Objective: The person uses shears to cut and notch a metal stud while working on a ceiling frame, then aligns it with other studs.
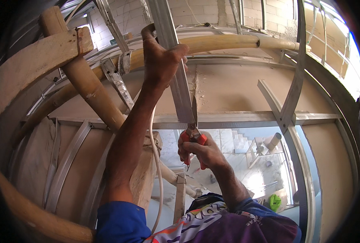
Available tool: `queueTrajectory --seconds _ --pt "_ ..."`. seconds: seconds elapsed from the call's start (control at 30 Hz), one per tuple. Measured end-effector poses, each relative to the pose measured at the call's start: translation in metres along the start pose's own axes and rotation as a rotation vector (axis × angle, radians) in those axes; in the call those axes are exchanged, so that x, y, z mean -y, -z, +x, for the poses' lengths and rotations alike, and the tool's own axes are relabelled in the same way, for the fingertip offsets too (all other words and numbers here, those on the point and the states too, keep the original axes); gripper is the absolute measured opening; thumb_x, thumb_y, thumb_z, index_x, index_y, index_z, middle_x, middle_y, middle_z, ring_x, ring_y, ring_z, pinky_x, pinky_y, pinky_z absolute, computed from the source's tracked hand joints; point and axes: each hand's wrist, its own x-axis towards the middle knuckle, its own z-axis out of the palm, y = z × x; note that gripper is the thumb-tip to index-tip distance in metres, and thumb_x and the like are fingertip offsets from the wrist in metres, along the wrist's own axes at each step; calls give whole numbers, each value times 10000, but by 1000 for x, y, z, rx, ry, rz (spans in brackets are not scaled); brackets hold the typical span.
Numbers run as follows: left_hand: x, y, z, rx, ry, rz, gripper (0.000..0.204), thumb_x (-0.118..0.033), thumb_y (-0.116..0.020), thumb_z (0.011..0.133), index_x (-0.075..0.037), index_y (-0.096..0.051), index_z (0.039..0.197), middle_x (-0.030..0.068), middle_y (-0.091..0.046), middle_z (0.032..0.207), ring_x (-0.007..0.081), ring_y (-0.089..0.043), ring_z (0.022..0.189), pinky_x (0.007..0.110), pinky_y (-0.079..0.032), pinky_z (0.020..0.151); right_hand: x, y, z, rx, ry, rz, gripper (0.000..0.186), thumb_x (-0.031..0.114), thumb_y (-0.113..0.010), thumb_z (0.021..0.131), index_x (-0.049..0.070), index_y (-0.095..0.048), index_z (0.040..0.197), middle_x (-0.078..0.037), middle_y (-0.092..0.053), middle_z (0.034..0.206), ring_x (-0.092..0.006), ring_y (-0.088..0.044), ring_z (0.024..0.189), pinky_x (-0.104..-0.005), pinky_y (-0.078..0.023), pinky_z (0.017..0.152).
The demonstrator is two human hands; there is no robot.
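My left hand (162, 60) is closed round an upright metal channel (181, 97) in the upper middle, with its thumb over the near face. Below it, my right hand (201, 151) is closed on red-handled metal snips (193, 134). The snips' head is at the channel's lower end, with a dark blade reaching up alongside the channel's right edge; I cannot tell whether it bites into the metal. A white cable (156, 166) hangs beside my left forearm.
Bamboo poles (91, 93) and a timber beam (34, 71) cross at the left. Metal framing (287, 109) and boards (244, 89) surround an opening. Far below are a tiled floor (224, 162), stairs (238, 141), a stand (256, 150) with a cylinder and a green bag (274, 201).
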Motion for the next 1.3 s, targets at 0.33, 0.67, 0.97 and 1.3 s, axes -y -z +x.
queueTrajectory --seconds 0.33,0.67,0.97,1.3 --pt "2 7 7 -85 256 6 369 -41 -598 661 8 -524 1019 87 -569 868 188 -569 765 311 -472 710 -10 -4 3 -243 212 -540 264 179 -594 794 -20 -477 922 -159 -577 814 -266 -577 744 -362 -450 666" --pt "-26 22 15 -54 146 -173 318 -50 -664 717 -27 -486 980 72 -494 681 153 -510 475 300 -444 389 -23 0 -13 -75 55 -315 324 158 -593 788 16 -485 1059 -132 -565 930 -259 -561 907 -364 -428 823" --pt "-1 35 20 112 280 -472 302 -18 -623 722 -18 -483 989 64 -485 685 151 -501 511 308 -447 431 -2 2 -10 5 52 -363 340 91 -603 750 -11 -505 1060 -83 -571 930 -159 -551 902 -301 -451 805" --pt "-2 36 19 198 278 -517 193 -43 -617 738 -32 -499 890 53 -479 679 141 -487 534 306 -428 457 -2 -5 -4 8 69 -292 211 165 -570 793 18 -496 926 -74 -526 766 -162 -515 702 -314 -430 650"
